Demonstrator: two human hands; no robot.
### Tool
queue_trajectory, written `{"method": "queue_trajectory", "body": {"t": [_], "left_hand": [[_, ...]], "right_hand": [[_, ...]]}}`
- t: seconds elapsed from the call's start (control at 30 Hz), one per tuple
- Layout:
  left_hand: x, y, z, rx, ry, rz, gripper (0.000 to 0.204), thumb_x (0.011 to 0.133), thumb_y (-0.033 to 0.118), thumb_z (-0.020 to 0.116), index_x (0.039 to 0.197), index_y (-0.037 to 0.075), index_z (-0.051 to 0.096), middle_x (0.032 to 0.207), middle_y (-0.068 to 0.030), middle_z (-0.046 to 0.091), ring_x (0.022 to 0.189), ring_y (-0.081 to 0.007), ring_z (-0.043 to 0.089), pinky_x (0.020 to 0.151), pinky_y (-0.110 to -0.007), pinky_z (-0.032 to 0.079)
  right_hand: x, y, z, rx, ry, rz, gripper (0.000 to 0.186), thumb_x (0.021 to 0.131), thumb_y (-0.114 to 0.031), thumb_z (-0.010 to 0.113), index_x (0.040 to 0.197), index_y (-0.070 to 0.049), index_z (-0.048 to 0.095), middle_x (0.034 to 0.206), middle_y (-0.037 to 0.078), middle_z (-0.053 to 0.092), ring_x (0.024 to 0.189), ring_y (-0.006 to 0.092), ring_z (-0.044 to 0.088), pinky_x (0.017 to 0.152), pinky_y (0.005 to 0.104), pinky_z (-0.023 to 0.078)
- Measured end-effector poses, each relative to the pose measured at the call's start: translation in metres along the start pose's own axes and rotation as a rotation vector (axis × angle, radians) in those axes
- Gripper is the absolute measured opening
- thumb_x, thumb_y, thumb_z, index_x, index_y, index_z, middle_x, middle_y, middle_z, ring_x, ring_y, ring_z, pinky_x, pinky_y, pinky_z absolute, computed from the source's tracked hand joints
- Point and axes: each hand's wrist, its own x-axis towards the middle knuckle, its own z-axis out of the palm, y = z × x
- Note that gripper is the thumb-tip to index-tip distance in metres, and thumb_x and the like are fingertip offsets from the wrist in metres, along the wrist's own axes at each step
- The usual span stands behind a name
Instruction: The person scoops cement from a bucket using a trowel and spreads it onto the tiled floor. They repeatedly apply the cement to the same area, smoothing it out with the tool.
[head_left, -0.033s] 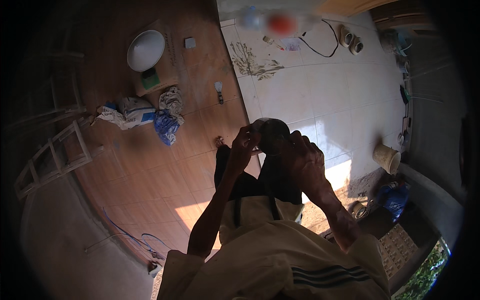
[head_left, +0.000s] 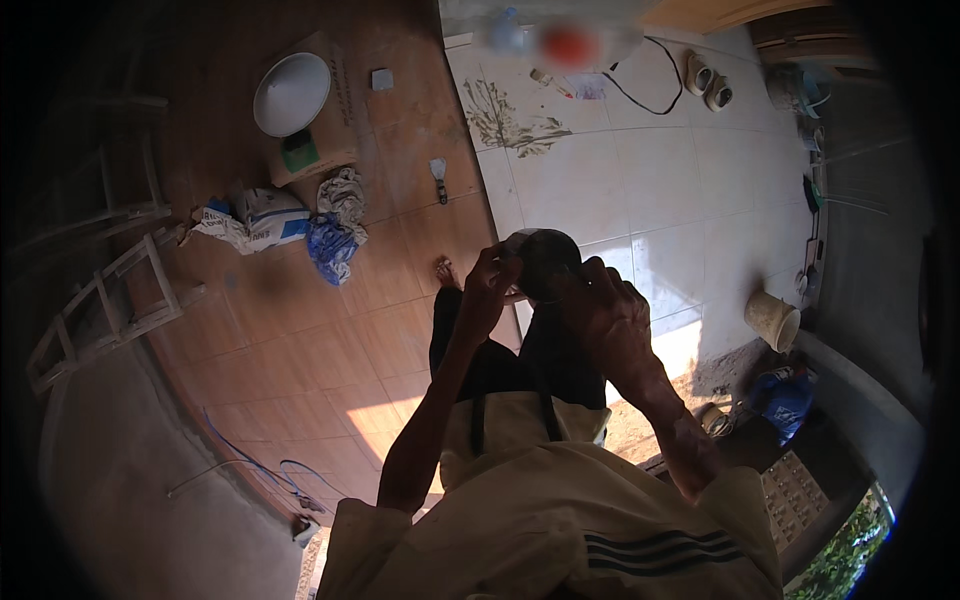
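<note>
I stand looking down and hold a dark round object (head_left: 545,260) at chest height in front of me. My left hand (head_left: 487,290) pinches its left edge with the fingertips. My right hand (head_left: 610,315) grips it from the right and underneath. The object is in shadow, so I cannot tell what kind of thing it is. Below the hands are my dark trousers and one bare foot (head_left: 445,270), which stands on the brown tiles near the seam with the white tiles.
A white round bowl (head_left: 292,93) lies on a cardboard box, with sacks (head_left: 262,216) and a blue cloth (head_left: 330,250) nearby. A scraper (head_left: 438,178) lies on the brown floor. There is a wooden ladder (head_left: 100,300) at left, a bucket (head_left: 772,320) at right, and sandals (head_left: 705,75) and a black cable (head_left: 640,90) at the far end.
</note>
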Motion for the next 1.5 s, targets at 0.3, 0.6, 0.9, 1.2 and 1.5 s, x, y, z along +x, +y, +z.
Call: {"method": "queue_trajectory", "body": {"t": [0.3,0.6,0.9,1.2,1.5], "left_hand": [[0.197,-0.011,-0.024,-0.003,0.006,0.021,0.067,0.105,0.028,0.078,0.157,0.001,0.046,0.134,-0.0184,0.069,0.128,-0.0271,0.067,0.103,-0.043,0.063],[0.43,-0.094,-0.089,0.056,-0.023,-0.014,0.083,0.095,0.049,0.087,0.151,-0.002,0.054,0.133,-0.0187,0.072,0.13,-0.0312,0.067,0.099,-0.042,0.063],[0.58,-0.204,-0.161,0.136,-0.098,0.034,0.094,0.093,0.063,0.084,0.153,-0.001,0.052,0.131,-0.0174,0.07,0.126,-0.0268,0.07,0.097,-0.042,0.065],[0.651,-0.221,-0.147,0.355,-0.202,0.078,0.094,0.097,0.072,0.072,0.144,-0.008,0.057,0.128,-0.0234,0.071,0.124,-0.0335,0.072,0.102,-0.048,0.063],[0.705,-0.211,-0.139,0.522,-0.334,0.066,0.092,0.098,0.072,0.071,0.142,-0.007,0.06,0.128,-0.0236,0.072,0.121,-0.0342,0.072,0.098,-0.041,0.063]], "right_hand": [[0.148,0.104,0.069,0.014,0.044,0.174,0.04,0.083,-0.014,0.089,0.121,-0.013,0.077,0.098,0.008,0.062,0.086,0.0262,0.069,0.068,0.0415,0.058],[0.262,0.251,0.268,0.126,-0.081,0.268,0.032,0.096,-0.005,0.081,0.127,-0.012,0.079,0.097,0.007,0.07,0.076,0.02,0.074,0.066,0.0391,0.058],[0.303,0.385,0.427,0.4,-0.134,0.205,0.027,0.099,-0.002,0.078,0.126,-0.005,0.08,0.106,0.006,0.075,0.086,0.0141,0.075,0.073,0.0311,0.062],[0.26,0.433,0.609,0.352,-0.01,0.542,0.035,0.104,-0.023,0.065,0.133,-0.006,0.07,0.116,0.011,0.066,0.105,0.0234,0.064,0.092,0.04,0.049],[0.147,0.428,0.799,0.508,0.077,1.168,0.052,0.111,-0.047,0.046,0.138,-0.004,0.058,0.132,0.017,0.057,0.128,0.0308,0.05,0.113,0.0471,0.031]]}}
